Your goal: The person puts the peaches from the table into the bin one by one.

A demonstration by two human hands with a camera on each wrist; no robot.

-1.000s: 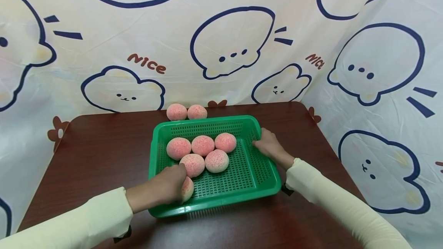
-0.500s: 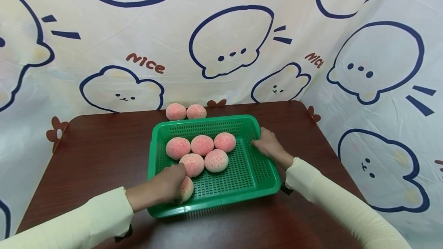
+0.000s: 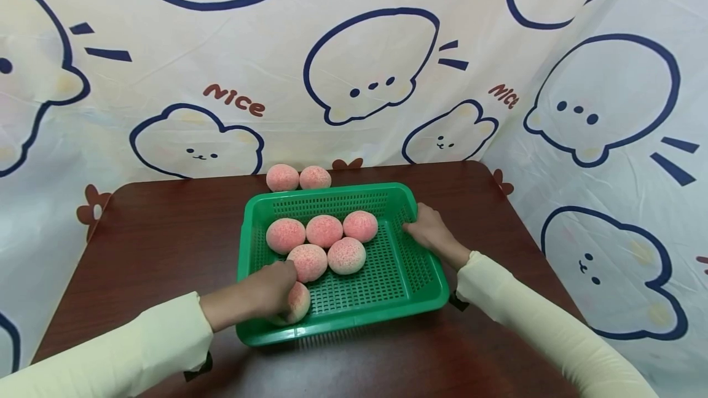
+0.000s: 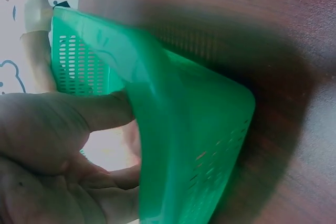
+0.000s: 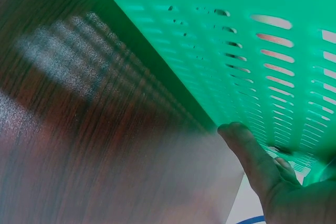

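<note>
A green slotted plastic basket holds several pink-and-cream speckled peaches. My left hand reaches over the basket's front left corner, its fingers curled round the peach nearest that corner. Seen from the left wrist, the thumb and fingers surround a pale, overexposed peach just inside the green rim. Against the fingertips in the head view lies a second peach. On the far side, my right hand grips the basket's right edge; a finger runs along the outer slotted wall in the right wrist view.
Two more peaches sit on the dark brown table behind the basket, by the back edge. Three peaches line the basket's far part, and another is near its middle. A cartoon-printed curtain borders the table.
My left hand has shifted slightly up and left, uncovering more of the front peach. The right hand and the basket stay where they were.
</note>
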